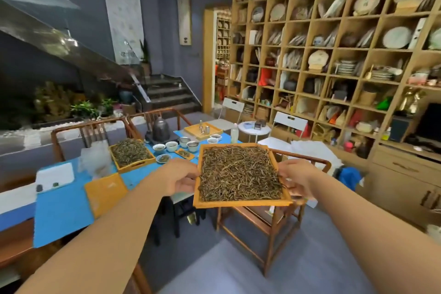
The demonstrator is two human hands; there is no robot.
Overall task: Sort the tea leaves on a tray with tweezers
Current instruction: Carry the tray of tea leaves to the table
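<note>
I hold a yellow wooden tray (241,203) in the air, over a wooden chair beside the table. It is covered with long dry brown tea leaves (239,173). My left hand (182,178) grips the tray's left edge and my right hand (298,178) grips its right edge. A second yellow tray of tea leaves (131,154) rests on the blue table cover. No tweezers are visible.
The blue-covered table (62,207) carries an empty yellow tray (106,193), a white tray (55,175), cups and bowls (171,146), a dark kettle (161,129) and a far yellow tray (202,131). A wooden chair (260,219) stands below the held tray. Full shelves (334,55) line the right wall.
</note>
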